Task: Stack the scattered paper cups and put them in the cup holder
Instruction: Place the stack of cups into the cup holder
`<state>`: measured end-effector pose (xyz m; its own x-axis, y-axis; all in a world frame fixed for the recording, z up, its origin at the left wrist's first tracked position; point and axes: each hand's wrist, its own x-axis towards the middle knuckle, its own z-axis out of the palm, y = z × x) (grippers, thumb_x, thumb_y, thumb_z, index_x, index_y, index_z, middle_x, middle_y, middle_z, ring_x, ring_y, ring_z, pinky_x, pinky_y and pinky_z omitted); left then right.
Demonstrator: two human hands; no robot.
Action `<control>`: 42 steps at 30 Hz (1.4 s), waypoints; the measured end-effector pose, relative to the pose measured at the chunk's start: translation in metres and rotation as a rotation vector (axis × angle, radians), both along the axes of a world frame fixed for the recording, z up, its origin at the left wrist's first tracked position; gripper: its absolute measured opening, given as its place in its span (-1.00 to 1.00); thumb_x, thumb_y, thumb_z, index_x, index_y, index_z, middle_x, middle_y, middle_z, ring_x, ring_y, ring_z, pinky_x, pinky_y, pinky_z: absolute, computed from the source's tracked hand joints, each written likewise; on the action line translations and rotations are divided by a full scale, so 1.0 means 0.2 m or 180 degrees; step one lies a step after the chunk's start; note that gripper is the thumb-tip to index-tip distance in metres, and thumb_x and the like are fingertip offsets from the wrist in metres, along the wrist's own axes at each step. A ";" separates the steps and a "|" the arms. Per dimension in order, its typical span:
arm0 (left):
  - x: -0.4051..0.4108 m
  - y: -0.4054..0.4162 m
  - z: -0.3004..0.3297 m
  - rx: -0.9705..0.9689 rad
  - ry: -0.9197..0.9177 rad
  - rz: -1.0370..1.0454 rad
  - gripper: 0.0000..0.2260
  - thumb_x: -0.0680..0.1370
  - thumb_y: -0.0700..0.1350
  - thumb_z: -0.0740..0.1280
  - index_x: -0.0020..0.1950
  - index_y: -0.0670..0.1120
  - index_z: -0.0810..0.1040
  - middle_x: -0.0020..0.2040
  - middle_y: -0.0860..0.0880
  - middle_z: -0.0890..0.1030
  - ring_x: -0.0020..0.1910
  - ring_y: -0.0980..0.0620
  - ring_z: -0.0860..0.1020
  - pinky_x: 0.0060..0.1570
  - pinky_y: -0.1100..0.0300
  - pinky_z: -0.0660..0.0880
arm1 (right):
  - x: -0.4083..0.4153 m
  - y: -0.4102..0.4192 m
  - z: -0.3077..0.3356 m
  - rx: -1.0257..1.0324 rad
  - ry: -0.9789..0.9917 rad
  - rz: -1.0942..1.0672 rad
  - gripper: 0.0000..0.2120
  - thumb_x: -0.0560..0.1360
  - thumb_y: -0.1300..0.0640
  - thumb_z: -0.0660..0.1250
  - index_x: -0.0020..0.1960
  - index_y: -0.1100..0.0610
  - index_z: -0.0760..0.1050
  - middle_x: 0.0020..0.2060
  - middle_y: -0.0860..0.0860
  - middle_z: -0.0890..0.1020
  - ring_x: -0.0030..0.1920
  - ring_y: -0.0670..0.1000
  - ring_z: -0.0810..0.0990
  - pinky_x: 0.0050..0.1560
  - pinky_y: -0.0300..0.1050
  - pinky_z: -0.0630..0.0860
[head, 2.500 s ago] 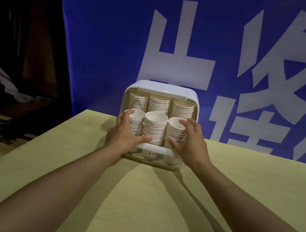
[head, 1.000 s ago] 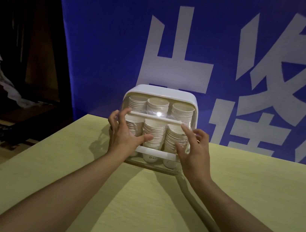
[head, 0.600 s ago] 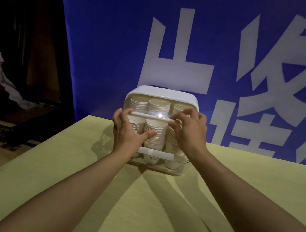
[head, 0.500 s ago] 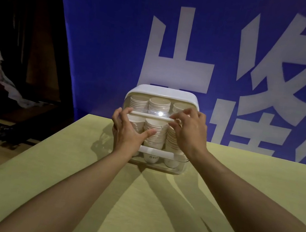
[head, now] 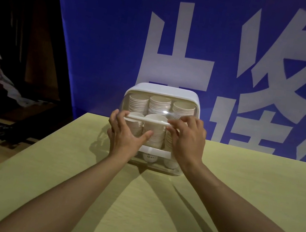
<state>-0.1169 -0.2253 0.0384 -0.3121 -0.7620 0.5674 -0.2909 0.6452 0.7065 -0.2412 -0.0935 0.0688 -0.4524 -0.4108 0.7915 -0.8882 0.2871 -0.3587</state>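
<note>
Head view, centre frame: both hands, left hand [head: 126,131] and right hand [head: 188,138], pinch the clear lid's white bar [head: 147,119] over the cup holder [head: 158,128] on the counter [head: 155,204]; stacked paper cups [head: 154,131] sit inside. Best lowered evenly, without tilting.

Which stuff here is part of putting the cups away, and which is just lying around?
Part of the job:
cup holder
stacked paper cups inside it
clear cover's white bar, which both hands touch
left hand
right hand

Just there:
yellow table
blue banner
crumpled white paper, far left
</note>
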 end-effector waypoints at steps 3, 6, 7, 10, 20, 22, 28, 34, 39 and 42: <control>0.07 0.01 -0.09 -0.0169 -0.0087 -0.0114 -0.13 0.31 0.32 0.46 0.47 0.15 0.07 0.60 -0.01 0.00 0.58 -0.10 0.10 0.52 -0.27 0.08 | 0.01 0.02 -0.08 -0.0159 0.0157 0.0012 -0.78 0.50 0.01 0.46 0.12 0.02 0.68 0.01 0.02 0.60 0.14 0.00 0.35 0.05 0.07 0.42; 0.12 0.01 -0.12 -0.0120 0.0023 -0.0285 -0.13 0.31 0.37 0.35 0.52 0.17 0.09 0.61 0.05 0.01 0.58 -0.06 0.13 0.50 -0.23 0.18 | 0.02 0.02 -0.08 -0.0196 0.0115 0.0015 -0.78 0.49 0.03 0.46 0.12 0.03 0.68 0.02 0.04 0.60 0.13 -0.01 0.33 0.04 0.06 0.43; 0.12 0.01 -0.11 -0.0044 0.0058 -0.0360 -0.14 0.32 0.36 0.37 0.52 0.18 0.09 0.60 0.09 0.00 0.58 -0.06 0.14 0.47 -0.21 0.27 | 0.03 0.02 -0.08 -0.0173 0.0077 0.0007 -0.77 0.50 0.03 0.46 0.13 0.04 0.68 0.03 0.04 0.59 0.14 -0.01 0.33 0.05 0.07 0.44; 0.14 0.00 -0.10 -0.0021 0.0064 -0.0437 -0.14 0.34 0.26 0.48 0.51 0.19 0.11 0.59 0.10 0.01 0.57 -0.05 0.13 0.43 -0.12 0.36 | 0.05 0.04 -0.07 -0.0108 -0.0030 0.0022 -0.75 0.52 0.01 0.44 0.17 0.04 0.67 0.08 0.05 0.58 0.15 -0.01 0.33 0.10 0.10 0.48; 0.19 -0.05 -0.06 0.0393 0.0159 -0.0699 -0.44 0.47 0.17 0.48 0.35 0.43 0.27 0.60 0.16 0.03 0.53 -0.01 0.21 0.30 0.03 0.38 | 0.01 0.13 -0.12 -0.0433 -0.1944 0.0865 -0.17 0.50 -0.25 0.37 0.59 -0.24 -0.04 0.62 -0.11 0.04 0.61 0.03 0.04 0.55 0.17 0.15; 0.19 -0.04 -0.02 0.0557 0.0250 -0.0791 -0.60 0.48 0.30 0.36 0.24 0.55 0.28 0.62 0.06 0.13 0.54 -0.03 0.24 0.37 -0.09 0.39 | 0.00 0.13 -0.13 -0.0369 -0.2061 0.1022 -0.24 0.54 -0.26 0.29 0.60 -0.27 -0.05 0.61 -0.13 0.11 0.60 0.02 0.11 0.50 0.31 0.24; 0.21 -0.04 0.01 0.0470 0.0522 -0.0803 -0.72 0.45 0.31 0.32 0.15 0.45 0.42 0.59 0.04 0.23 0.48 0.14 0.24 0.32 0.06 0.32 | 0.04 0.11 -0.15 -0.0452 -0.2124 0.1161 -0.21 0.56 -0.14 0.35 0.59 -0.30 -0.08 0.61 -0.22 0.04 0.60 -0.06 0.07 0.51 0.14 0.19; 0.20 -0.07 -0.05 0.0507 0.0658 -0.0662 -0.81 0.56 0.00 0.45 0.13 0.12 0.53 0.37 0.05 0.37 0.44 0.14 0.29 0.31 0.08 0.36 | 0.05 0.15 -0.24 -0.0667 -0.2364 0.1453 -0.24 0.59 0.07 0.37 0.58 -0.31 -0.01 0.53 -0.33 0.17 0.42 -0.29 0.26 0.23 -0.30 0.45; 0.20 -0.10 -0.07 0.0757 0.0361 -0.0269 -0.80 0.57 0.11 0.39 -0.04 0.00 0.54 0.21 0.04 0.38 0.14 0.00 0.50 -0.14 0.26 0.51 | 0.06 0.17 -0.31 -0.0803 -0.2555 0.1415 -0.42 0.59 -0.03 0.34 0.46 -0.39 0.14 0.53 -0.20 0.25 0.49 0.04 0.32 0.34 0.28 0.48; 0.21 -0.13 -0.12 0.0609 0.0253 -0.0243 -0.79 0.56 0.12 0.41 -0.11 0.02 0.52 0.18 0.05 0.38 0.11 -0.03 0.54 -0.12 0.08 0.63 | 0.05 0.20 -0.32 -0.0635 -0.2261 0.1115 -0.47 0.59 -0.08 0.32 0.45 -0.35 0.15 0.50 -0.21 0.31 0.47 0.00 0.36 0.34 0.26 0.48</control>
